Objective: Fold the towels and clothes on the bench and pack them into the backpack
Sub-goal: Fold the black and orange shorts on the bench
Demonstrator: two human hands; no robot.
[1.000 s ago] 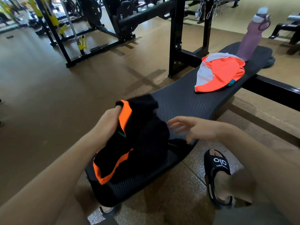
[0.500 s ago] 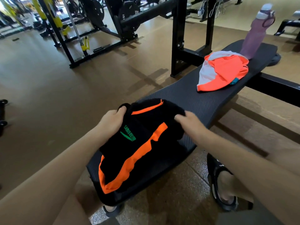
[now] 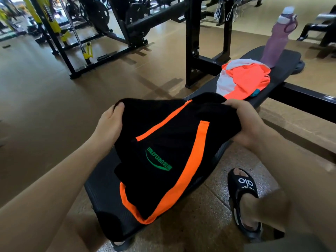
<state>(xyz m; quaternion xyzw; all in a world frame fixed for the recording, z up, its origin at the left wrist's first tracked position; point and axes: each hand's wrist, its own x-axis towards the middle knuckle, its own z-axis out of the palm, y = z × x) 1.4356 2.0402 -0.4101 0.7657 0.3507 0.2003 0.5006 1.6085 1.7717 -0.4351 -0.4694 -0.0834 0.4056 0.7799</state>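
Note:
A black garment (image 3: 163, 151) with orange stripes and a green logo hangs spread over the near end of the black bench (image 3: 105, 202). My left hand (image 3: 111, 124) grips its upper left corner, thumb on top. My right hand (image 3: 247, 122) grips its upper right edge, fingers curled round the cloth. The top edge is lifted off the bench; the lower part drapes on the pad. An orange and white garment (image 3: 243, 79) lies crumpled farther along the bench. No backpack is in view.
A purple water bottle (image 3: 276, 40) stands upright at the bench's far end. Black rack uprights (image 3: 192, 42) rise just left of the bench. My foot in a black sandal (image 3: 243, 197) rests on the floor to the right.
The right hand moved from above the bench onto the garment and took hold of it. Both hands lifted and spread the garment wider, turning its logo side up.

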